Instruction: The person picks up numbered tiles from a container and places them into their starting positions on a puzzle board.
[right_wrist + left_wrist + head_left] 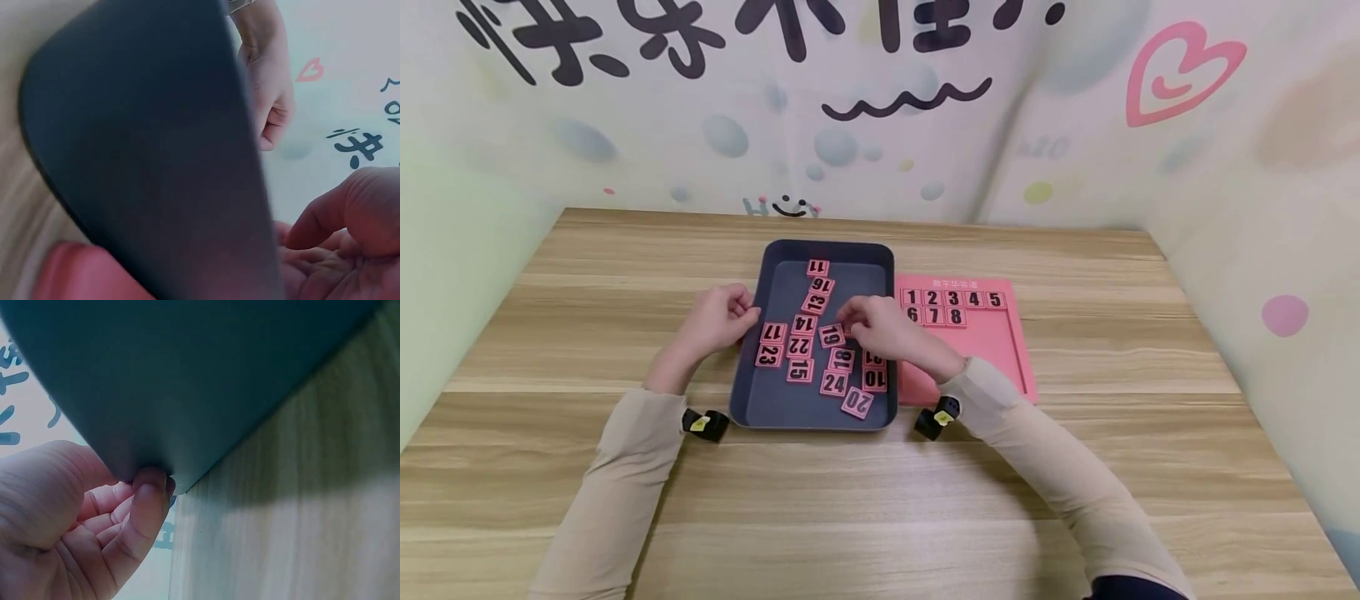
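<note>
In the head view my left hand is at the left wall of the dark grey tray, thumb and fingers bent at its rim. The left wrist view has those fingertips pinching the tray edge. My right hand reaches over the tray's right wall, and its thumb and fingers pinch a pink tile whose number is hidden. Close by lies tile 19, with tile 18 below it. In the right wrist view the tray wall hides my right fingertips.
Several other pink number tiles lie in the tray, including tile 20 and tile 11. A pink board stands right of the tray, holding tiles 1 to 8 in two rows. Behind the wooden table rises a printed wall.
</note>
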`<state>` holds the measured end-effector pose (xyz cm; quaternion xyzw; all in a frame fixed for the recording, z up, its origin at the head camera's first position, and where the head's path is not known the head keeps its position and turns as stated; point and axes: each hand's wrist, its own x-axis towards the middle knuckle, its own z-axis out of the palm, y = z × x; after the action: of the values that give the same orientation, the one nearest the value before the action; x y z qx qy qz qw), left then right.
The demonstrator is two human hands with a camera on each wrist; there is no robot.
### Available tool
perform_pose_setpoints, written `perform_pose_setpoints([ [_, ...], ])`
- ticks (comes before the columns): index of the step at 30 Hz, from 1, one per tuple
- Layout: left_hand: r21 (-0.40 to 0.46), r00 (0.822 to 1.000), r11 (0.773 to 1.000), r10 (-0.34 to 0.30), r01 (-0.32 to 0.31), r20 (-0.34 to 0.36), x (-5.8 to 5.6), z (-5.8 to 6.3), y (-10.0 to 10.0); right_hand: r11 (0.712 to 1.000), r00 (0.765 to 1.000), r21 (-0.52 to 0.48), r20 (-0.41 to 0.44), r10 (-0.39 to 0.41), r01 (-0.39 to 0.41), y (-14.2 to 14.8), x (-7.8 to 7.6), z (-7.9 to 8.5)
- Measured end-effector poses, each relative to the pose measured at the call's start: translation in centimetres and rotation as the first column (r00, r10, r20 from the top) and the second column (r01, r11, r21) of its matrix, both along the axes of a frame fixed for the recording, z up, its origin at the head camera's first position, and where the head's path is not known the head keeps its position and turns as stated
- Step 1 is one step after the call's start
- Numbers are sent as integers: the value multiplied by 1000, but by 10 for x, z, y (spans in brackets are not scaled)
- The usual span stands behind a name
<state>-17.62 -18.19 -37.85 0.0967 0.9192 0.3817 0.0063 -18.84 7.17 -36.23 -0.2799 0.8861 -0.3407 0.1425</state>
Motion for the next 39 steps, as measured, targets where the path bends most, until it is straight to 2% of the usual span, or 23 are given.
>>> perform_pose_setpoints([
  [3, 2, 1000, 1000, 0, 0, 4, 0, 0, 0, 998, 1000, -58, 13, 4, -3, -2, -2, -5],
  [5, 0, 1000, 1000, 3, -3, 7, 0, 0, 0, 992, 999, -125, 40, -17, 22, -3, -4, -9],
  [9, -5, 1000, 1000, 2, -2, 4, 0, 0, 0, 959, 994, -263, 60, -90, 103, -2, -8, -16],
  [11, -3, 1000, 1000, 1, -1, 3, 0, 1, 0, 950, 992, -286, 50, -116, 125, -3, -10, -18],
  [14, 2, 1000, 1000, 0, 0, 3, 0, 1, 0, 959, 990, -243, 49, -135, 143, -5, -13, -16],
  [18, -7, 1000, 1000, -3, 3, -12, 0, 1, 0, 979, 986, -122, 49, -161, 165, -8, -16, -15],
  [25, -9, 1000, 1000, 0, 0, -16, 0, 1, -1, 990, 991, 52, 35, -129, 127, -13, -20, -11],
  [30, -9, 1000, 1000, 1, -1, -13, 0, 0, -1, 989, 992, 90, 34, -120, 116, -15, -21, -13],
  [39, -9, 1000, 1000, -1, 0, -11, 0, -1, -2, 992, 996, 99, -40, -81, 84, -17, -22, -17],
])
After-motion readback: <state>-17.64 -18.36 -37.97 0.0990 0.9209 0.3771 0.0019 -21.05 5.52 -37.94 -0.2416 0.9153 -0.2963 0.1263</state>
